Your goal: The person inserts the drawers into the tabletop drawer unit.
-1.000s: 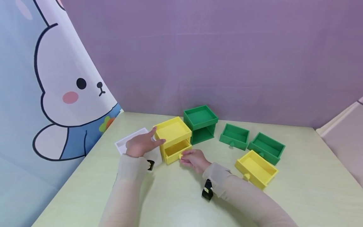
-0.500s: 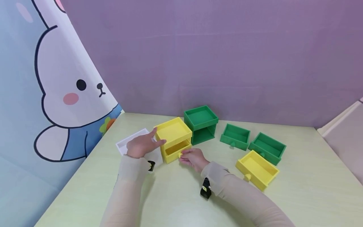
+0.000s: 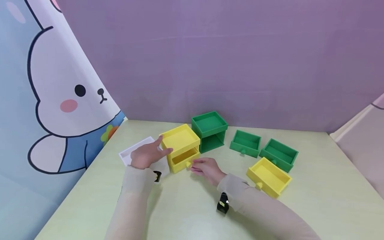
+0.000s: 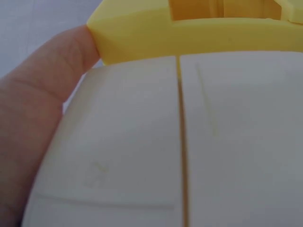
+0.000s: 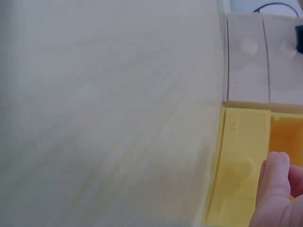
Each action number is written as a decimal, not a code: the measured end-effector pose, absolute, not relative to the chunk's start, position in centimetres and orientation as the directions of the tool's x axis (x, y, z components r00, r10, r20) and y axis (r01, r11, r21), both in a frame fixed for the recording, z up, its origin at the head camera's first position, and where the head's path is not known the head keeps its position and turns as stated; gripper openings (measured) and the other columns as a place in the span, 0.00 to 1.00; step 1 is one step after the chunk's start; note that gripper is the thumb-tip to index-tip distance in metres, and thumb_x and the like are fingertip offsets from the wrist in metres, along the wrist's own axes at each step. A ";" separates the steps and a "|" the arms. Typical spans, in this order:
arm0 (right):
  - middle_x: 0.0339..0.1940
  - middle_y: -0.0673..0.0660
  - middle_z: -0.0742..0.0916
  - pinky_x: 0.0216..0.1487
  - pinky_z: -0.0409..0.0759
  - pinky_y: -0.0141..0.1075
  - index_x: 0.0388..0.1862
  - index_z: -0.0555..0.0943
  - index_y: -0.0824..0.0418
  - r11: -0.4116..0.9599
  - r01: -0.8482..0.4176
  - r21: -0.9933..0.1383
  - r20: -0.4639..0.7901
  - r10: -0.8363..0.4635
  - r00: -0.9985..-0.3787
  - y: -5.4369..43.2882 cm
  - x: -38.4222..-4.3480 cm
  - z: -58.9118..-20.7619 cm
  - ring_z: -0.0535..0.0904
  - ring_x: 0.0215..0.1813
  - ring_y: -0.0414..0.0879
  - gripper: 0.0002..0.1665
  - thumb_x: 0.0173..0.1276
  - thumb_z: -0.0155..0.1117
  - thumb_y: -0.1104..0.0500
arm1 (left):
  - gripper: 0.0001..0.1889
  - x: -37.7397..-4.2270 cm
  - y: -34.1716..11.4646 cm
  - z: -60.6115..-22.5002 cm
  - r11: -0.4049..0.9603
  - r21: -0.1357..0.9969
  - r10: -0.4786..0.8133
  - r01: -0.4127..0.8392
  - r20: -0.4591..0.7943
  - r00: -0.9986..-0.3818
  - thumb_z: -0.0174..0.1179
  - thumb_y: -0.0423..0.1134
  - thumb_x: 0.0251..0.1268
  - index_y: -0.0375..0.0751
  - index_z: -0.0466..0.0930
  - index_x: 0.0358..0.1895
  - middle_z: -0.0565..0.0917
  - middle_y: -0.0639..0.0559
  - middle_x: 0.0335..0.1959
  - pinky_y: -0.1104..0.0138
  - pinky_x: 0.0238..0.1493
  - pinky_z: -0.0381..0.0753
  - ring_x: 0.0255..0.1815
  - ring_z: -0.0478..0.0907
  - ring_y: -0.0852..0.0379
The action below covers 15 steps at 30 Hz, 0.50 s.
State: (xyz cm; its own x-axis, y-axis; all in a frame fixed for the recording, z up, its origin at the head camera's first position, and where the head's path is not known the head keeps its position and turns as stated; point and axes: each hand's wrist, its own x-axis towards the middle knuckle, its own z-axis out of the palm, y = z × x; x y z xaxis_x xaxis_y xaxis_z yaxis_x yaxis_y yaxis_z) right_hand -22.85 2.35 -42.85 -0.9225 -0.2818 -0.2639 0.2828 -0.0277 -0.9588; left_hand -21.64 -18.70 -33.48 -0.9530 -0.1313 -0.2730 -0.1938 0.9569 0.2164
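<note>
Narrow is the shape of the right hand [image 3: 210,170]: its fingers lie close together, just beside the knob [image 3: 188,164] of the lower drawer [image 3: 181,167], and the knob is seen uncovered in the right wrist view. Whether a fingertip touches it, I cannot tell. Wider stands the left hand [image 3: 146,154], with thumb and forefinger spread apart and resting on the left side of the yellow cabinet [image 3: 180,139].

This cabinet stands upright on the table [image 3: 186,213], and the lower drawer sits in its bottom place; above the drawer, the inside is visible. Taking the cabinet as centre of the clock, the right hand is at four o'clock. The white cabinet [image 3: 163,164], partly hidden by the left hand, is just beside it toward eight o'clock. At two o'clock, near, stands the green cabinet [image 3: 210,125] with open front. Toward three o'clock lie two green drawers [image 3: 246,142], and between three and four, well apart, a loose yellow drawer [image 3: 269,175]. Purple cloth [image 3: 210,60] hangs behind, toward twelve o'clock.
</note>
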 end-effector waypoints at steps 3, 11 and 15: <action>0.48 0.73 0.82 0.47 0.80 0.39 0.55 0.74 0.80 -0.008 0.246 -0.969 -0.234 -0.279 -0.931 3.8 -22.0 -42.2 0.84 0.40 0.49 0.18 0.69 0.56 0.71 | 0.43 -21.6 -18.8 -33.4 0.958 0.215 -0.131 -0.191 -0.267 -0.955 0.46 0.69 0.63 0.53 0.46 0.77 0.76 0.39 0.60 0.50 0.46 0.76 0.43 0.77 0.45; 0.46 0.70 0.83 0.45 0.81 0.36 0.59 0.69 0.80 0.005 0.243 -0.970 -0.236 -0.249 -0.939 8.8 -19.9 -41.5 0.84 0.38 0.44 0.21 0.70 0.55 0.70 | 0.43 -21.4 -18.8 -33.3 0.962 0.202 -0.123 -0.184 -0.283 -0.951 0.45 0.69 0.64 0.52 0.45 0.77 0.78 0.39 0.56 0.48 0.47 0.75 0.41 0.77 0.46; 0.46 0.69 0.83 0.45 0.80 0.35 0.60 0.68 0.81 0.014 0.258 -0.966 -0.255 -0.223 -0.941 11.3 -18.8 -41.5 0.83 0.40 0.45 0.22 0.71 0.55 0.69 | 0.44 -21.5 -18.8 -33.3 0.964 0.194 -0.122 -0.180 -0.279 -0.953 0.45 0.69 0.64 0.52 0.46 0.77 0.81 0.40 0.50 0.50 0.45 0.76 0.37 0.77 0.47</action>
State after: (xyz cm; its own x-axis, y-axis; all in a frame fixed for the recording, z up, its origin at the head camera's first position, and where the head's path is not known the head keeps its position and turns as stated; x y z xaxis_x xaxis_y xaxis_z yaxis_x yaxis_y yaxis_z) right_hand -18.78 11.32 -41.53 -0.9410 -0.2229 -0.2547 0.2582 0.0141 -0.9660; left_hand -21.48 -18.77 -33.34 -0.9525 -0.1219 -0.2790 -0.1803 0.9642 0.1942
